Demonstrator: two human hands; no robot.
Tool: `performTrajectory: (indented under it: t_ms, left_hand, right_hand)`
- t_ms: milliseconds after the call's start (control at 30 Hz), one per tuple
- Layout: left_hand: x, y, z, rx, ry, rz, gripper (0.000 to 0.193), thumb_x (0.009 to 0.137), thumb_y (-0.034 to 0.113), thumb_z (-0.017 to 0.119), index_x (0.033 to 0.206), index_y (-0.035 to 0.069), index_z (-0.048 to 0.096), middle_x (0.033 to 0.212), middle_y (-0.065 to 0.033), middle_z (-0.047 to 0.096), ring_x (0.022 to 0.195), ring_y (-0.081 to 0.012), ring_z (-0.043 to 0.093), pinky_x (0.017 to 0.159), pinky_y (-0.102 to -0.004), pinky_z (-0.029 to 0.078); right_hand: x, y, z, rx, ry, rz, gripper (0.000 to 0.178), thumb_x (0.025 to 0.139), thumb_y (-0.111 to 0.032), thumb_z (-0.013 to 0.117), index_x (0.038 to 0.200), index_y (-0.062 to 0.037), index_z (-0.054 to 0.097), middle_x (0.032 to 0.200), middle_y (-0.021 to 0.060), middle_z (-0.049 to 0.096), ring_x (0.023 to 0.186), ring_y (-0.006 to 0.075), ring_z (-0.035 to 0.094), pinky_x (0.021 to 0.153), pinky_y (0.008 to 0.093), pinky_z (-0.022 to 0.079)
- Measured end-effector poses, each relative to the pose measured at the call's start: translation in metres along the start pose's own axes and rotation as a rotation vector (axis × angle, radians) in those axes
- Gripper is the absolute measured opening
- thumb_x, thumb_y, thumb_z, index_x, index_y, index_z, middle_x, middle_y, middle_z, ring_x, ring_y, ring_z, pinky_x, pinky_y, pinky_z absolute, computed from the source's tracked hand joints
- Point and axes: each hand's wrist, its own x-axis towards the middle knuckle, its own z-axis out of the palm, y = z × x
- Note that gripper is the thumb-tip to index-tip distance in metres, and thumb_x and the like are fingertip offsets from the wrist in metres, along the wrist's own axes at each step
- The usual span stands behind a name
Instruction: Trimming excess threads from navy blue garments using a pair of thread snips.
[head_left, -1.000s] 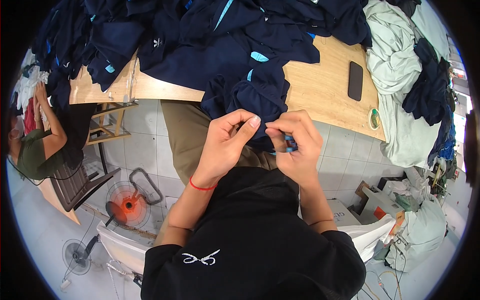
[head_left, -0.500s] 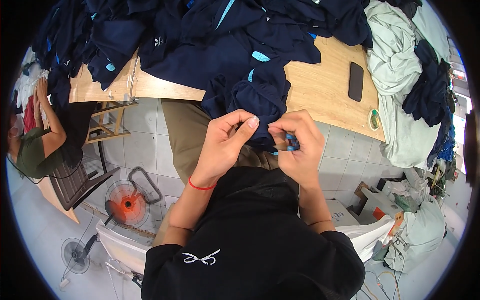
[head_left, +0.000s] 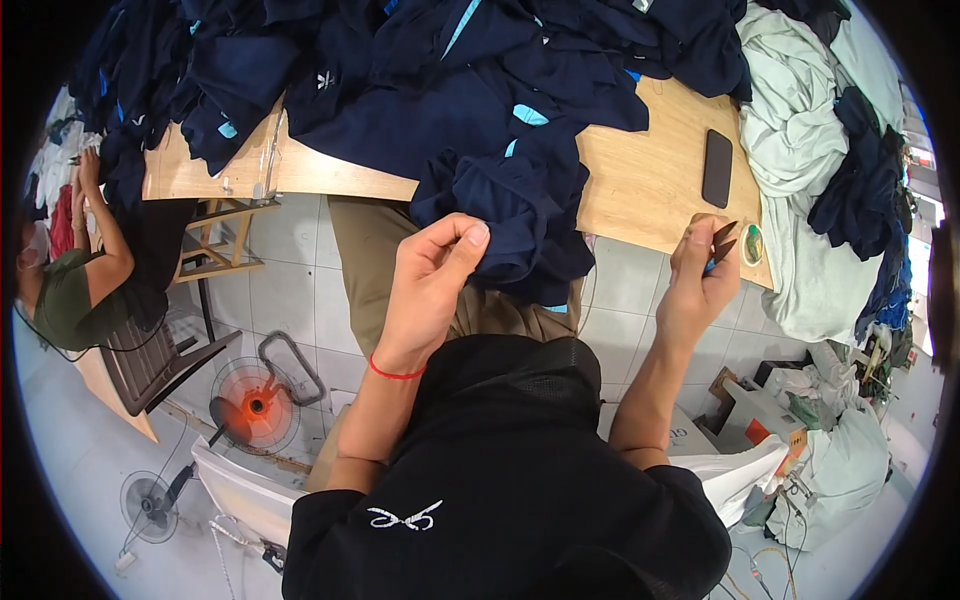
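Observation:
My left hand pinches the edge of a navy garment between thumb and fingers. The garment hangs bunched over the table's front edge toward my lap, with small light-blue patches on it. Off to the right, my right hand is closed around thread snips. Their dark pointed blades stick up past my fingers, and a bit of blue handle shows. Near the blade tips, at the table corner, lies a small round dish with something green in it.
Heaped navy garments cover the wooden table. On its right part lies a black phone, beside piled pale green cloth. At left a person sits near an orange fan. A carton stands at lower right.
My right hand has moved right, away from the garment, with the snips in it. My left hand has shifted slightly left, still pinching the cloth.

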Motion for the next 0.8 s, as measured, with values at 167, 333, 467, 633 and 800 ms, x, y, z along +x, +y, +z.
performTrajectory:
  t_ms: [167,333,467,633,800]
  left_hand:
    - [0.005,-0.007,0.005,-0.058,-0.045,-0.035,0.018,0.110,0.015,0.065,0.103,0.000,0.072,0.085,0.0119,0.049,0.076,0.0010,0.037,0.065,-0.0191,0.030]
    - [0.006,-0.010,0.007,-0.071,-0.045,-0.063,0.019,0.110,0.017,0.065,0.105,0.001,0.072,0.083,0.0122,0.048,0.072,0.0016,0.035,0.061,-0.0191,0.027]
    - [0.004,-0.007,0.002,-0.058,-0.055,-0.092,0.019,0.110,0.019,0.066,0.105,0.003,0.073,0.079,0.0118,0.049,0.068,0.0021,0.035,0.058,-0.0189,0.025]
    - [0.005,-0.007,0.001,-0.085,-0.116,-0.126,0.020,0.111,0.018,0.062,0.106,0.001,0.071,0.087,0.0062,0.057,0.078,-0.0019,0.049,0.070,-0.0219,0.039]
    - [0.003,-0.006,0.004,-0.076,-0.097,-0.095,0.018,0.109,0.019,0.066,0.105,0.002,0.073,0.081,0.0118,0.050,0.070,0.0016,0.036,0.060,-0.0196,0.027]
  right_hand:
    - [-0.023,-0.004,0.018,-0.018,-0.294,-0.123,0.010,0.100,0.004,0.062,0.093,-0.0019,0.059,0.075,-0.0006,0.060,0.066,0.0055,0.051,0.059,0.0231,0.039]
    - [-0.039,-0.004,0.041,0.179,-0.484,-0.085,0.040,0.093,-0.026,0.084,0.110,0.0001,0.059,0.080,0.0091,0.067,0.069,0.0154,0.063,0.066,0.0282,0.049]
    - [-0.038,0.000,0.046,-0.011,-0.551,-0.077,0.040,0.091,-0.026,0.086,0.105,0.0014,0.060,0.081,0.0111,0.067,0.071,0.0182,0.066,0.066,0.0304,0.052]
    - [-0.036,-0.005,0.047,-0.022,-0.556,-0.085,0.039,0.087,-0.025,0.090,0.097,0.0003,0.062,0.078,0.0089,0.066,0.067,0.0151,0.064,0.063,0.0283,0.050]
    - [-0.033,-0.007,0.047,-0.086,-0.578,-0.202,0.041,0.088,-0.022,0.091,0.097,-0.0006,0.058,0.071,0.0050,0.066,0.064,0.0077,0.058,0.059,0.0235,0.044]
